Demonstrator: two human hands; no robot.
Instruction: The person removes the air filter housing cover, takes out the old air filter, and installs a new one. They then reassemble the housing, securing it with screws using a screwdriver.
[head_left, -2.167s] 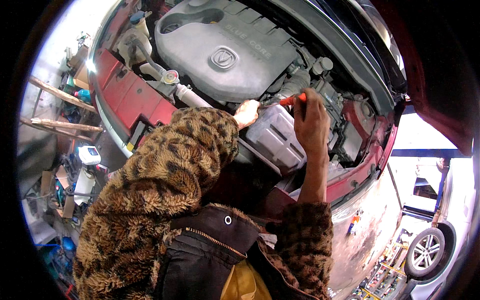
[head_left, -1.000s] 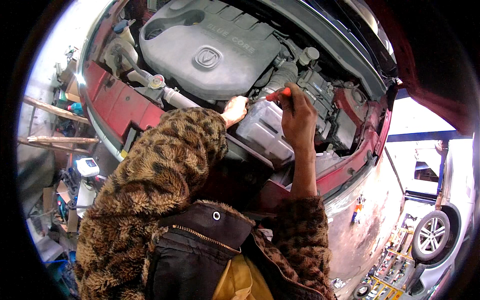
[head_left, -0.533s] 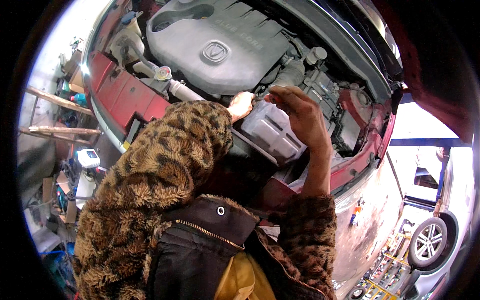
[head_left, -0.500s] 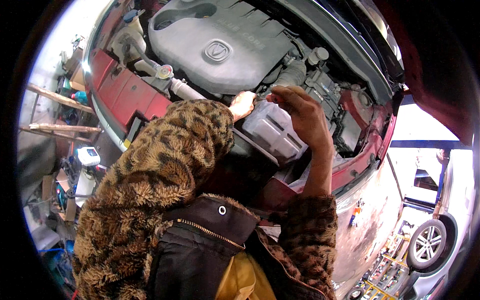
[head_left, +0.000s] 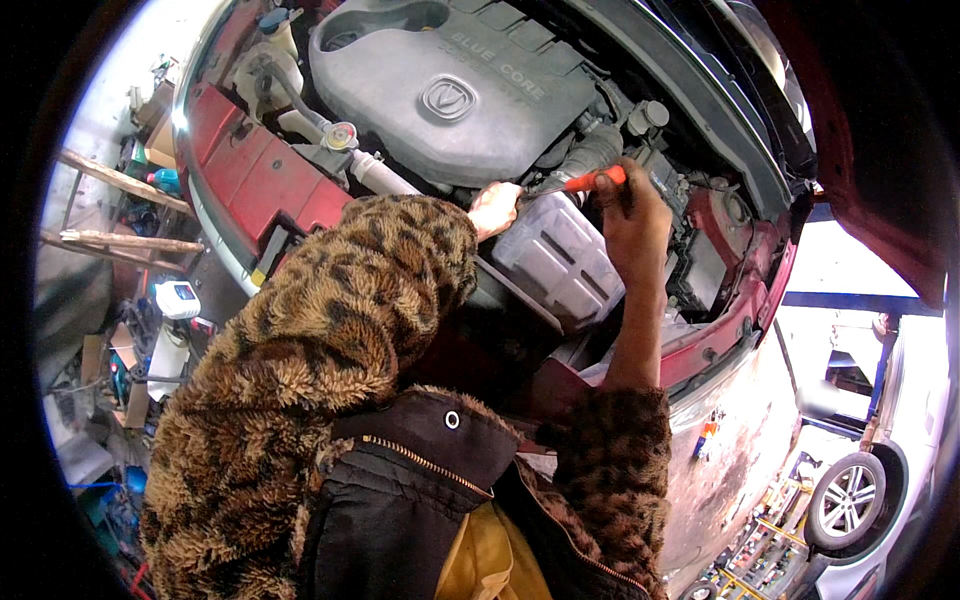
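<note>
My right hand (head_left: 642,222) grips the orange-red handle of a screwdriver (head_left: 590,180). Its thin shaft points left, toward my left hand (head_left: 495,210). The fingers of that hand are pinched together near the shaft's tip, beside the upper edge of a grey plastic air filter box (head_left: 560,258); whatever lies between them is hidden. A ribbed air intake hose (head_left: 594,150) runs just above the screwdriver. Behind both hands spreads the large grey engine cover (head_left: 405,122) in the open engine bay.
A radiator cap (head_left: 341,136) and a whitish reservoir (head_left: 268,82) sit at the left of the bay, behind a red front panel (head_left: 245,165). The raised hood (head_left: 880,170) hangs at upper right. Wooden bars (head_left: 130,183) stand left; another car's wheel (head_left: 847,502) shows lower right.
My right hand has shifted slightly right and its grip has turned, so more of the screwdriver handle and shaft shows. My left hand stays by the box's upper edge. The view has shifted a little.
</note>
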